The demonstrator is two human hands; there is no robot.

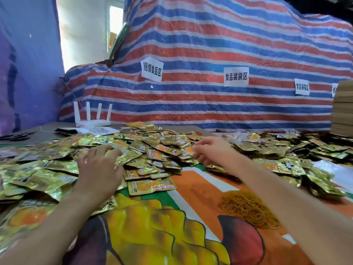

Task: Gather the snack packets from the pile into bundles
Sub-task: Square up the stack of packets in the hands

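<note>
A white router stands before a striped tarp bearing paper labels.

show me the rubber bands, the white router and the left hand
rubber bands (248,208): head view, middle of the heap.
white router (93,123): head view, flat body below the antennas.
left hand (100,165): head view, back of the hand.

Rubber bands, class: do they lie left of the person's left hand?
No, the rubber bands lie on the cloth beside the right forearm, well right of the left hand.
</note>
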